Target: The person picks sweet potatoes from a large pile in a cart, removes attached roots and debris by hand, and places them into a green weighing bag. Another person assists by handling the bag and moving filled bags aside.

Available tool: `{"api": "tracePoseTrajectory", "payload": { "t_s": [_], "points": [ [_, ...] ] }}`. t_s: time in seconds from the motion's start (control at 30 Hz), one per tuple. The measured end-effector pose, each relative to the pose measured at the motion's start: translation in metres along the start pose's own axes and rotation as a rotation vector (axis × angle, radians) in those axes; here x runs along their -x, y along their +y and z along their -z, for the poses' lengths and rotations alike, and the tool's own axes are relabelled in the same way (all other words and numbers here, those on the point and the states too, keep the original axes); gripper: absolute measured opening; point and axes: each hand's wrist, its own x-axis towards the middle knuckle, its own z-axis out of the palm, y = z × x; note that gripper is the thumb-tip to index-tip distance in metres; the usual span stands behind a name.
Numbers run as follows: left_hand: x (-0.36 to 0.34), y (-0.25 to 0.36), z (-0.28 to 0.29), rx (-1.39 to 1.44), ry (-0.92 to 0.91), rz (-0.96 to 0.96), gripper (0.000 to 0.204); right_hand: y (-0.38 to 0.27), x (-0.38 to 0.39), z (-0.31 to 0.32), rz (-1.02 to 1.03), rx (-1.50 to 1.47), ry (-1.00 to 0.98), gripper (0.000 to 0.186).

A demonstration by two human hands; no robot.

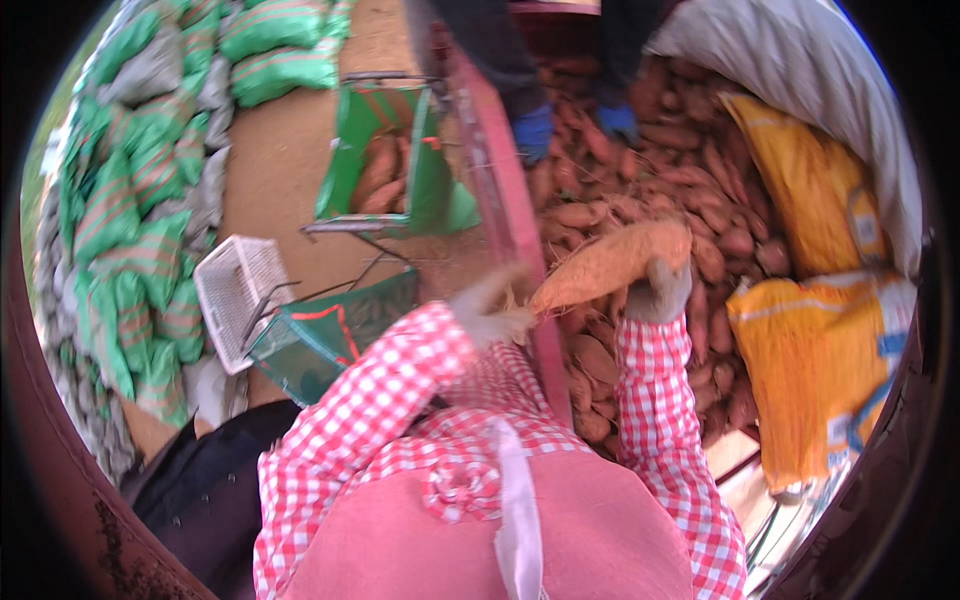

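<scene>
A large, long sweet potato [615, 262] with orange-brown skin and thin root hairs is in my right hand [664, 293]. That gloved hand grips its thick right end from below. My left hand [490, 308], in a pale glove, is at the narrow left tip, smeared by motion; whether its fingers close on the tip is unclear. Both hands are over or close to the red side wall [506, 180] of a bin. Inside, to the right of the wall, lies a heap of loose sweet potatoes [697, 195].
Left of the wall stand a green crate [345, 150] holding several sweet potatoes, a dark green crate [335, 325] and a white basket [238, 290]. Green sacks [150, 215] pile up far left. Yellow sacks [800, 355] lie right. Another person's blue-gloved hands [533, 132] reach into the heap.
</scene>
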Motion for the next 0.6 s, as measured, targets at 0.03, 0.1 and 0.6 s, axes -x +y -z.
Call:
{"api": "tracePoseTrajectory", "payload": {
  "t_s": [0.03, 0.1, 0.6],
  "points": [
    [-0.001, -0.001, -0.002, -0.105, -0.056, 0.143, 0.054, 0.008, 0.006, -0.016, 0.082, 0.058, -0.027, 0.068],
    [0.006, -0.008, -0.002, -0.249, -0.069, 0.323, 0.045, 0.013, 0.017, -0.037, 0.005, -0.012, -0.063, 0.072],
    [0.083, -0.027, 0.071, -0.161, 0.374, 0.009, 0.033, 0.028, 0.069, -0.222, 0.668, 0.498, -1.468, 0.036]
  ]
}}
